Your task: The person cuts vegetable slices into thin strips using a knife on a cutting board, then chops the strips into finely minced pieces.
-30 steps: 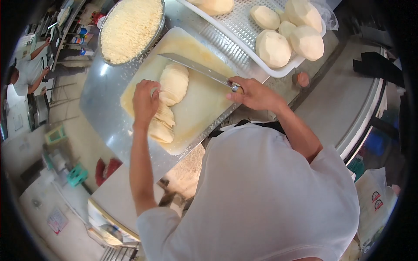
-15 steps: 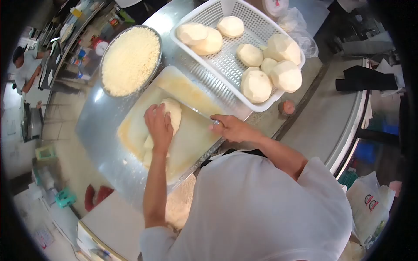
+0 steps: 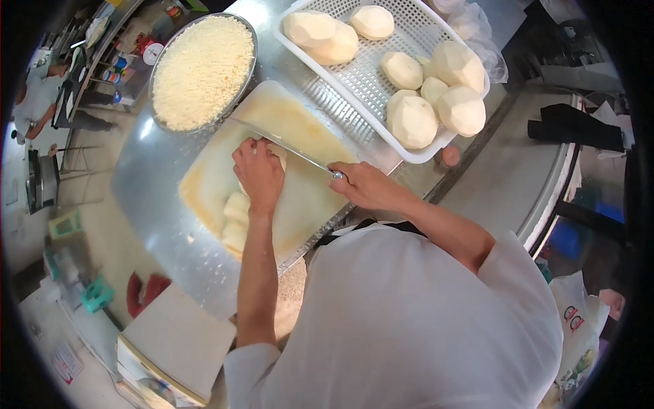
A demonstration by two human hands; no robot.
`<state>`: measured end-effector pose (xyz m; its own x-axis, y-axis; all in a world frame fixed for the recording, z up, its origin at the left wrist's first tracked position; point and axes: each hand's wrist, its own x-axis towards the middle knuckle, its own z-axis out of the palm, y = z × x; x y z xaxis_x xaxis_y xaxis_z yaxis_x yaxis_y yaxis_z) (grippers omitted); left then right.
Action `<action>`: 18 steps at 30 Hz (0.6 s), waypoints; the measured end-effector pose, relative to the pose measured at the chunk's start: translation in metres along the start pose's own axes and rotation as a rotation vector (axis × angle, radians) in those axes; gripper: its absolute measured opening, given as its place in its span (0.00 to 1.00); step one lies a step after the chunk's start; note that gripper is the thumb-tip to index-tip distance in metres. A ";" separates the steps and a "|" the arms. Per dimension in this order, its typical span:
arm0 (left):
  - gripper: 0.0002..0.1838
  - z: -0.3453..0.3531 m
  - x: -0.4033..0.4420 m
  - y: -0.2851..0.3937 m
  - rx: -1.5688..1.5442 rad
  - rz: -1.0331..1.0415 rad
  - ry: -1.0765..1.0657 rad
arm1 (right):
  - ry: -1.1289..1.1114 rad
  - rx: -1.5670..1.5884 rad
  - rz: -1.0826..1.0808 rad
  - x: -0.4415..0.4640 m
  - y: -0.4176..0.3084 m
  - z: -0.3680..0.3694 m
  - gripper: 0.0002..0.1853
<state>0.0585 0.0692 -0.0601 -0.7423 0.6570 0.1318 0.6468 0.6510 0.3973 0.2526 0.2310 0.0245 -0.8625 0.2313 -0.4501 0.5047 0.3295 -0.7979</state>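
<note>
Steel gleams across the table (image 3: 146,180), and beyond it, far off to the side, another person (image 3: 41,102) stands by a long counter, while here the work is on the board (image 3: 310,198). Right hand (image 3: 361,185) wrapped firmly around the knife (image 3: 300,153), blade reaching out across the board toward the bowl (image 3: 254,58)! Left hand (image 3: 259,170), fingers bent, pins a pale tuber (image 3: 281,155) down on the board, just beside that blade; the fingers hide much of it, so whether steel meets tuber is hard to call. Pale pieces (image 3: 235,221) sit in a row next to the left wrist. Up top, that bowl is heaped with fine cream-coloured bits (image 3: 201,75), and near it a white basket (image 3: 364,76) carries a clutch of peeled tubers (image 3: 411,123), most bunched at the near end.
</note>
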 end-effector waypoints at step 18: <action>0.15 0.000 0.010 -0.009 -0.128 0.057 0.112 | -0.038 0.002 0.025 0.010 -0.021 -0.005 0.22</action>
<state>0.0455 0.0699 -0.0627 -0.7248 0.6402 0.2546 0.6659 0.5560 0.4974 0.2337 0.2310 0.0394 -0.8506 0.2044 -0.4844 0.5258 0.3219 -0.7873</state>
